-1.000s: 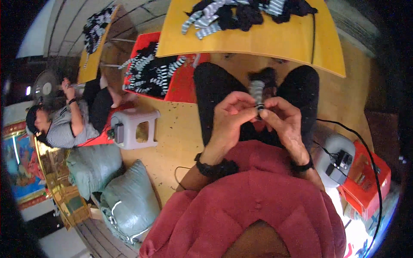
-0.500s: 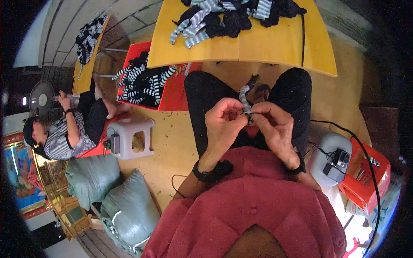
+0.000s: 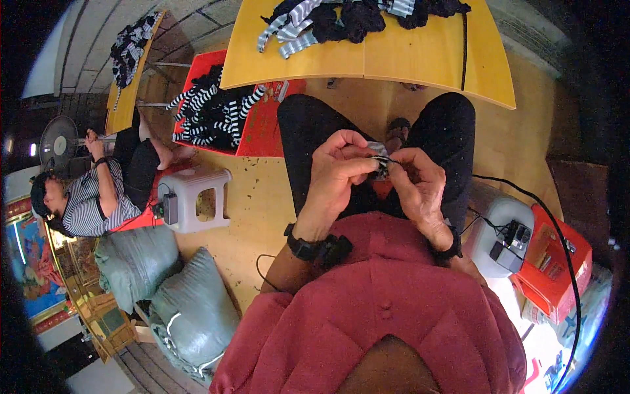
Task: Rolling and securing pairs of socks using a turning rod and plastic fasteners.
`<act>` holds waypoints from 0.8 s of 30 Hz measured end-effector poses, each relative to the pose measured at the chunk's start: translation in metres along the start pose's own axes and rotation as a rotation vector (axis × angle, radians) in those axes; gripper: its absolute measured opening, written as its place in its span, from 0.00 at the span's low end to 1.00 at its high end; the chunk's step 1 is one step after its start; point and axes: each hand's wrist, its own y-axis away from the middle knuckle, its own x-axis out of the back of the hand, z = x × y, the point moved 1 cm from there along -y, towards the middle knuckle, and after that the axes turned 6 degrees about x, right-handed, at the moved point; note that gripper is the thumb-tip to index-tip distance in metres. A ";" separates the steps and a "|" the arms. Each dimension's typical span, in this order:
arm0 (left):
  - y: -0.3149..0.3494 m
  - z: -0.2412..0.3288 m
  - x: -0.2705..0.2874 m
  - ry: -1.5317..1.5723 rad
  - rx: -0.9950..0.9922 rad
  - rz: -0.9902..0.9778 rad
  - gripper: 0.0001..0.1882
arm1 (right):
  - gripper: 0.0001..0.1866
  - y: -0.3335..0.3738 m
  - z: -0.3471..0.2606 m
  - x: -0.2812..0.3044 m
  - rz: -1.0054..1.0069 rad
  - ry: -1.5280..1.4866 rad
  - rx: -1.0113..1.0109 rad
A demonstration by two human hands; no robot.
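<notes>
Between my knees, my left hand [image 3: 333,176] pinches a small black-and-white striped knit piece [image 3: 377,148] with thumb and fingers. My right hand [image 3: 418,187] is closed at the piece's right edge, its thumb and forefinger pressed together on a dark part. Both hands nearly meet in front of my red top. Most of the piece is hidden behind the fingers, so I cannot make out its full shape. On the yellow table [image 3: 420,62] ahead lies a pile of similar striped and black knit pieces [image 3: 341,25].
A red bin [image 3: 259,134] of striped pieces stands left of my knees. Farther left, a person [image 3: 98,197] sits near a fan [image 3: 59,141] and a grey stool [image 3: 193,200]. Stuffed sacks [image 3: 197,315] lie lower left. At right are another stool [image 3: 489,246] and a black cable [image 3: 554,226].
The piece's long striped end, which pointed toward the table, no longer shows; the cloth is now bunched between my fingers. My left hand has turned slightly. The view has shifted a little.
</notes>
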 end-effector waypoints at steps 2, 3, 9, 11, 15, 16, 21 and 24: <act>0.002 -0.002 0.000 0.095 0.050 -0.073 0.14 | 0.05 -0.001 -0.001 0.000 0.035 0.080 0.062; 0.003 -0.004 -0.001 0.191 0.096 -0.145 0.14 | 0.05 -0.002 0.003 -0.001 0.051 0.074 0.095; 0.007 -0.011 -0.004 0.108 0.007 -0.141 0.13 | 0.04 -0.004 -0.003 0.001 0.045 -0.271 -0.173; 0.005 -0.014 -0.003 0.016 -0.039 -0.066 0.13 | 0.04 -0.002 -0.004 0.000 0.031 -0.358 -0.242; 0.005 -0.013 -0.011 -0.184 -0.174 0.171 0.12 | 0.02 0.000 -0.004 -0.001 0.030 -0.509 -0.225; 0.005 -0.012 -0.013 -0.253 -0.210 0.195 0.11 | 0.02 0.001 -0.005 -0.001 0.000 -0.540 -0.252; 0.010 -0.013 -0.022 -0.552 -0.417 0.232 0.06 | 0.02 0.005 0.005 0.000 -0.038 -0.464 -0.203; 0.011 -0.012 -0.017 -0.607 -0.455 0.227 0.05 | 0.06 0.005 0.002 -0.004 -0.061 -0.384 -0.135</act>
